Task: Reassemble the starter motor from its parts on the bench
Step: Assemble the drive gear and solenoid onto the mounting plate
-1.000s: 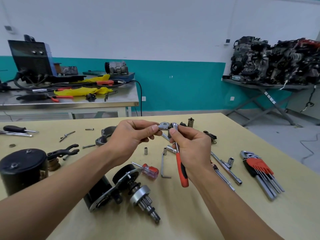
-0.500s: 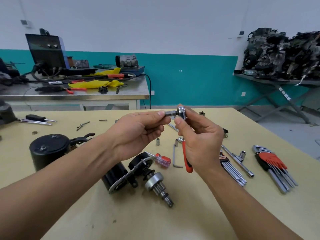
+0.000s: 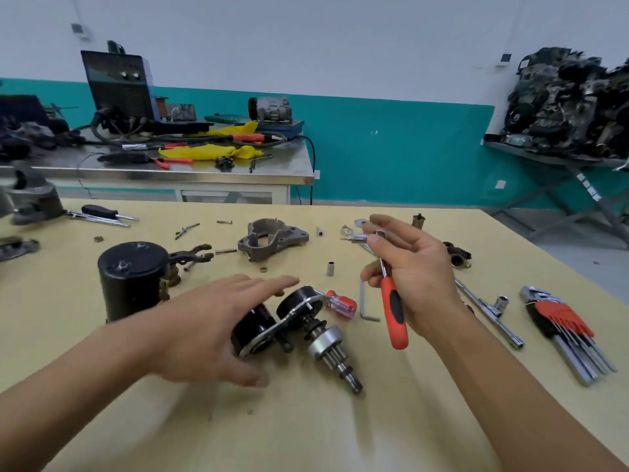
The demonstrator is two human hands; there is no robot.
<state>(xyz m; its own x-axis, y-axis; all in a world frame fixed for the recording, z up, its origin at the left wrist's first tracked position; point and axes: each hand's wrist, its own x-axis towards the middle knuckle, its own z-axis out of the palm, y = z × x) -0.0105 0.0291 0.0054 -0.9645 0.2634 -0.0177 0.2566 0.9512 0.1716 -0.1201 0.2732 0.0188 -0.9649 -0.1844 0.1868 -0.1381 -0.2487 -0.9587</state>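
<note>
Where the left hand is: the left hand (image 3: 211, 332) hangs over the black rear end of the pinion assembly (image 3: 325, 340), fingers straight and spread, thumb out toward the near edge, holding nothing. Blur hides whether the palm touches the part.
Right hand: the right hand (image 3: 420, 277) is up above the worktop (image 3: 306, 424), its lower fingers curled round the ratchet (image 3: 394, 315), thumb pressed near the chrome head, index finger stretched out.
Ratchet: orange handle hanging down toward the person, head at the top, with a short chrome piece sticking out to the left.
Pinion assembly: on its side on the worktop, two black cylinders joined by a bright metal plate, toothed shaft pointing near-right.
Motor body: the black motor body (image 3: 132, 277) stands upright, left of the left hand.
Nose housing: the grey nose housing (image 3: 272, 238) sits farther back, apart from both hands.
Small parts: a small socket (image 3: 330, 268) stands between the nose housing and the assembly.
Tools: a red-tipped screwdriver (image 3: 342, 303) lies just beside the assembly's plate, a bent hex key (image 3: 366, 304) next to it, and a hex-key set (image 3: 561, 321) well off to the right.
</note>
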